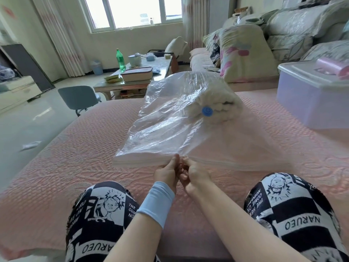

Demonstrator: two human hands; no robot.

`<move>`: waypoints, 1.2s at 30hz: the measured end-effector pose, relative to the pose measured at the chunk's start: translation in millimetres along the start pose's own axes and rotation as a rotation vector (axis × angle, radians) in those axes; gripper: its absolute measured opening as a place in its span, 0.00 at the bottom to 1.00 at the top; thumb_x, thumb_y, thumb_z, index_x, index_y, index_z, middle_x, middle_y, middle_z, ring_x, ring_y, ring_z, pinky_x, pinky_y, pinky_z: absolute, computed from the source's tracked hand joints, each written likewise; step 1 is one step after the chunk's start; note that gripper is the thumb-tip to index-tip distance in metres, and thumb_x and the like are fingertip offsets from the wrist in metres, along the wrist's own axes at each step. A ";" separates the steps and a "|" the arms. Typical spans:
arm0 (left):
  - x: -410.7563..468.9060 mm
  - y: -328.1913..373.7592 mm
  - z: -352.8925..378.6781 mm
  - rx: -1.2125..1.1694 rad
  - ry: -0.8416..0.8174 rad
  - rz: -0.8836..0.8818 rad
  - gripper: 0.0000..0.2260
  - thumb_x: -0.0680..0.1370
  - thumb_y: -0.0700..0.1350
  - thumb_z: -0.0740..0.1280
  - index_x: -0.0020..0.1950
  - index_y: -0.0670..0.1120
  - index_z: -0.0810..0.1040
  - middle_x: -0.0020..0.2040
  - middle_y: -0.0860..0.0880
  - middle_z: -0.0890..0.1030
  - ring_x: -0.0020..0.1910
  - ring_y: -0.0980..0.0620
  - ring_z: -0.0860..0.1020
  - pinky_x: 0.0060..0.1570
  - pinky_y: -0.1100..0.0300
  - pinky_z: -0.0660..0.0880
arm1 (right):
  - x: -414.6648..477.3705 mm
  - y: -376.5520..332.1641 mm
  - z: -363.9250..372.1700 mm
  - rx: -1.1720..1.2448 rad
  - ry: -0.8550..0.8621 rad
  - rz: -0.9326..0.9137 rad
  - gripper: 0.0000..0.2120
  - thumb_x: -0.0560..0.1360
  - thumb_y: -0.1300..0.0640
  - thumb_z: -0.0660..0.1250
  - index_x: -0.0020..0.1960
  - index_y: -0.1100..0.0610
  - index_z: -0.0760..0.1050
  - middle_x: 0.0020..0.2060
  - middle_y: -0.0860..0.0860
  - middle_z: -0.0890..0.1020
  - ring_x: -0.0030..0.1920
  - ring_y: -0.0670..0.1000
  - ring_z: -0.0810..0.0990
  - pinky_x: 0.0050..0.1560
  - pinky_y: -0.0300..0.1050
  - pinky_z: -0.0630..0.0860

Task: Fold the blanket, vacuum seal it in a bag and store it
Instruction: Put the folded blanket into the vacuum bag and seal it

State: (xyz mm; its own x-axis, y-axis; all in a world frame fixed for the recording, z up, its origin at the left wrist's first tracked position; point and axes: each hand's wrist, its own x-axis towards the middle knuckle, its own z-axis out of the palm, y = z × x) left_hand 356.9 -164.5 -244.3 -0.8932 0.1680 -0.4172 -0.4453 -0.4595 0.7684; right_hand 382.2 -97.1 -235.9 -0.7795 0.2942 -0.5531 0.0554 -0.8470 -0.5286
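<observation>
Now both hands, the left hand (167,172) and right hand (192,172), are pinching the crinkled clear plastic vacuum bag (170,121) at its zip edge; beyond the fingers, the rolled white fluffy blanket (222,103) is lying inside.

Bright, soft daylight comes from the far window (132,12), blown out white. Glare streaks the glossy floor (37,114) on the left and the bag (170,114). Shadows are faint; edges bend strongly.
</observation>
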 end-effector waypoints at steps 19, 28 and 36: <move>5.8 8.4 -0.7 -0.074 0.088 -0.031 0.05 0.76 0.41 0.70 0.42 0.41 0.78 0.29 0.49 0.79 0.23 0.57 0.75 0.25 0.67 0.74 | -2.6 -49.9 -29.0 0.016 0.205 -0.182 0.06 0.77 0.71 0.66 0.43 0.64 0.78 0.32 0.53 0.73 0.27 0.47 0.70 0.24 0.37 0.75; -9.9 -5.7 33.4 0.061 -0.132 -0.030 0.06 0.75 0.41 0.72 0.43 0.41 0.78 0.34 0.46 0.76 0.30 0.54 0.76 0.29 0.65 0.74 | -7.4 -53.2 -44.1 -0.191 -0.029 -0.164 0.05 0.78 0.63 0.70 0.43 0.61 0.76 0.34 0.52 0.74 0.23 0.45 0.64 0.25 0.40 0.76; -8.2 -18.0 29.8 0.130 -0.091 0.084 0.03 0.74 0.37 0.73 0.40 0.40 0.83 0.32 0.45 0.80 0.29 0.54 0.75 0.31 0.64 0.75 | -8.3 -35.6 -29.1 -0.167 0.046 -0.148 0.04 0.76 0.66 0.71 0.43 0.64 0.79 0.30 0.53 0.77 0.24 0.46 0.69 0.21 0.36 0.67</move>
State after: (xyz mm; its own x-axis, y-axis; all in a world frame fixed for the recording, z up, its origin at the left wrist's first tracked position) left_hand 370.3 -131.6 -240.2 -0.9270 0.2149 -0.3073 -0.3676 -0.3594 0.8577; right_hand 404.9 -56.5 -231.2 -0.7580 0.4331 -0.4877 0.0477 -0.7089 -0.7037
